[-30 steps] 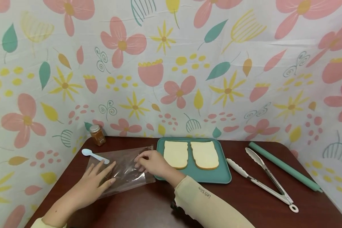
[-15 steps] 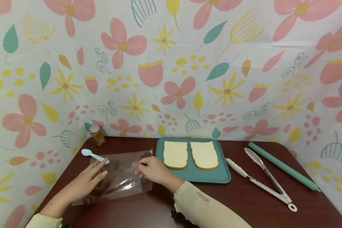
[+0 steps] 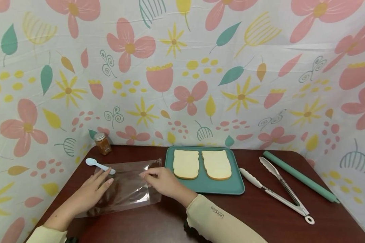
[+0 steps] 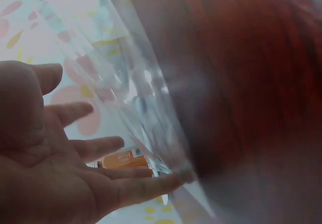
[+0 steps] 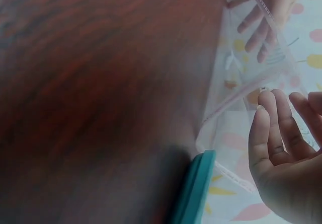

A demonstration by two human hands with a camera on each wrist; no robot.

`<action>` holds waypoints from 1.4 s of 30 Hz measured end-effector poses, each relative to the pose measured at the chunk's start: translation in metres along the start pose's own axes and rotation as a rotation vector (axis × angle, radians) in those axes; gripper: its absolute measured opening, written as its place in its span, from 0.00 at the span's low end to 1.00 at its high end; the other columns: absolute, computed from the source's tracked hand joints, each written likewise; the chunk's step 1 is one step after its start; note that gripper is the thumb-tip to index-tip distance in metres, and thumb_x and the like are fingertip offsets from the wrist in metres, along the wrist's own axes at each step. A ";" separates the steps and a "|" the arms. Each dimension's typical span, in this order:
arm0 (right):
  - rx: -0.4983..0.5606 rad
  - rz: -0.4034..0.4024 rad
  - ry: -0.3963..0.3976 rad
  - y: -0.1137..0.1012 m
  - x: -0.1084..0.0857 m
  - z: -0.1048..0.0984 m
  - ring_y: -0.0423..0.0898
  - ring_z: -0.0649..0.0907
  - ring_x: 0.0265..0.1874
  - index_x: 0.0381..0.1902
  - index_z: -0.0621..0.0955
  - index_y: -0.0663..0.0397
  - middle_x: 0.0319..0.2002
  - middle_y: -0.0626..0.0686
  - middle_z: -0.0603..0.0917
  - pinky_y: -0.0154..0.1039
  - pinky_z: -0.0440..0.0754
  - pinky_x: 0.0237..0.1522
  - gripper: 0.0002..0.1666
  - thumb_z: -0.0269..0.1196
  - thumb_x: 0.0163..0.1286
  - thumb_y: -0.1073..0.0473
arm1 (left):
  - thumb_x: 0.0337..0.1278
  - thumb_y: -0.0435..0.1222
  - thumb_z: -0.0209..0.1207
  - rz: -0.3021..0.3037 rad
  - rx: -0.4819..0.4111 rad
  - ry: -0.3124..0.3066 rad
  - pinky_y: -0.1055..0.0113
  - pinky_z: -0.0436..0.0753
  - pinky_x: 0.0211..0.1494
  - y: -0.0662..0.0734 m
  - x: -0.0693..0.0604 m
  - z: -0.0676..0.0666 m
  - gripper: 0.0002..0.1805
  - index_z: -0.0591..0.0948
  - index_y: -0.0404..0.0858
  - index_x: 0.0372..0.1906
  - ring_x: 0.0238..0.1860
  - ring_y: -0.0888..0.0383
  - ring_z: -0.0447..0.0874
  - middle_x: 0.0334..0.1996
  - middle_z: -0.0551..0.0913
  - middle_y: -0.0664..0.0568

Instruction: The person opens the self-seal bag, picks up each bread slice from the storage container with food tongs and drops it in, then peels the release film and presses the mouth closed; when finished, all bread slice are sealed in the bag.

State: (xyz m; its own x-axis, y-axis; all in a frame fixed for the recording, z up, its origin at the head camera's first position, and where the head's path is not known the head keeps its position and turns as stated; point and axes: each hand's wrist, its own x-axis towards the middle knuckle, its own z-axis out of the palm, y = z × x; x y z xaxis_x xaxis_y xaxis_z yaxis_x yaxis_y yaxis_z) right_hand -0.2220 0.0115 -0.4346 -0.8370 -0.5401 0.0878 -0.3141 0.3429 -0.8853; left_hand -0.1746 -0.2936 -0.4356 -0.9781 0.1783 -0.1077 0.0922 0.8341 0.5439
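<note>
head view: the clear bag (image 3: 129, 187) lies on the table (image 3: 134, 226) between both hands, left of the tray (image 3: 211, 189); long axis roughly side to side, right end slightly farther off. right hand (image 3: 164, 184) is at that end, forearm slanting from lower right; thumb and forefinger appear to pinch the film. left hand (image 3: 89, 192) rests palm down on the left part, beside the spoon (image 3: 100, 166).

left wrist view: fingers straight, spread, gripping nothing.

right wrist view: fingers bent, tips at the film.
</note>
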 end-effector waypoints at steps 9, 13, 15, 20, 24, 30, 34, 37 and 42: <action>-0.029 -0.055 -0.002 -0.011 0.004 0.000 0.48 0.92 0.36 0.58 0.91 0.42 0.42 0.47 0.93 0.29 0.84 0.33 0.20 0.62 0.82 0.41 | 0.81 0.60 0.52 0.190 0.117 0.123 0.18 0.63 0.73 0.044 0.006 -0.002 0.38 0.66 0.45 0.83 0.82 0.23 0.55 0.83 0.63 0.33; -0.027 -0.073 0.006 -0.018 0.006 0.000 0.42 0.91 0.35 0.60 0.89 0.43 0.49 0.45 0.93 0.29 0.85 0.34 0.20 0.62 0.82 0.42 | 0.81 0.57 0.54 0.285 0.147 0.158 0.24 0.70 0.73 0.069 0.010 0.002 0.36 0.66 0.47 0.83 0.80 0.28 0.65 0.80 0.71 0.38; -0.030 -0.083 0.023 -0.021 0.006 0.000 0.41 0.91 0.36 0.62 0.89 0.42 0.52 0.46 0.92 0.29 0.85 0.34 0.19 0.62 0.83 0.43 | 0.82 0.54 0.55 0.301 0.168 0.183 0.29 0.75 0.73 0.079 0.012 0.003 0.34 0.69 0.45 0.82 0.77 0.33 0.72 0.76 0.76 0.40; -0.068 -0.106 0.053 -0.023 0.005 0.000 0.42 0.92 0.41 0.65 0.87 0.42 0.59 0.49 0.90 0.27 0.86 0.38 0.19 0.60 0.84 0.47 | 0.83 0.48 0.57 0.308 0.214 0.221 0.39 0.85 0.65 0.095 0.014 0.002 0.28 0.75 0.41 0.77 0.67 0.41 0.86 0.66 0.86 0.43; -0.097 -0.117 0.041 -0.024 0.003 -0.002 0.33 0.87 0.40 0.67 0.85 0.42 0.58 0.47 0.90 0.27 0.85 0.42 0.21 0.57 0.86 0.45 | 0.82 0.44 0.57 0.307 0.207 0.228 0.40 0.86 0.63 0.099 0.015 0.001 0.25 0.78 0.39 0.75 0.65 0.41 0.87 0.65 0.87 0.43; -0.079 -0.114 0.013 -0.025 0.001 -0.007 0.31 0.88 0.46 0.68 0.84 0.39 0.62 0.46 0.88 0.28 0.87 0.49 0.26 0.51 0.87 0.38 | 0.83 0.42 0.57 0.313 0.155 0.253 0.42 0.88 0.59 0.100 0.018 0.000 0.21 0.82 0.40 0.71 0.61 0.43 0.89 0.63 0.88 0.43; -0.139 -0.109 0.026 -0.025 0.000 -0.009 0.32 0.87 0.51 0.67 0.85 0.37 0.61 0.44 0.88 0.30 0.86 0.52 0.27 0.49 0.87 0.36 | 0.82 0.43 0.58 0.341 0.150 0.300 0.42 0.88 0.60 0.099 0.019 0.002 0.19 0.86 0.42 0.66 0.59 0.44 0.91 0.59 0.91 0.45; -0.179 -0.109 0.027 -0.024 -0.002 -0.010 0.33 0.85 0.54 0.67 0.85 0.37 0.61 0.42 0.89 0.31 0.85 0.55 0.26 0.50 0.87 0.37 | 0.80 0.41 0.60 0.352 0.160 0.325 0.42 0.88 0.59 0.099 0.019 0.004 0.16 0.88 0.43 0.63 0.58 0.45 0.92 0.56 0.92 0.47; -0.230 -0.110 0.014 -0.023 -0.008 -0.015 0.35 0.85 0.53 0.69 0.84 0.38 0.61 0.43 0.89 0.32 0.84 0.56 0.27 0.49 0.88 0.38 | 0.79 0.41 0.61 0.330 0.160 0.333 0.42 0.89 0.58 0.099 0.020 0.008 0.14 0.90 0.43 0.59 0.56 0.46 0.92 0.54 0.93 0.49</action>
State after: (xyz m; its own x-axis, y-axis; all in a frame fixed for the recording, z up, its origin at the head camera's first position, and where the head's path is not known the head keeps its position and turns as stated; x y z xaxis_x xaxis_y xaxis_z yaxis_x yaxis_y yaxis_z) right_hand -0.2146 0.0197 -0.4084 -0.7977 -0.5738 0.1858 -0.4963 0.4496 -0.7427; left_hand -0.1839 -0.2034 -0.3902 -0.8961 0.2914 0.3348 0.4088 0.8357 0.3668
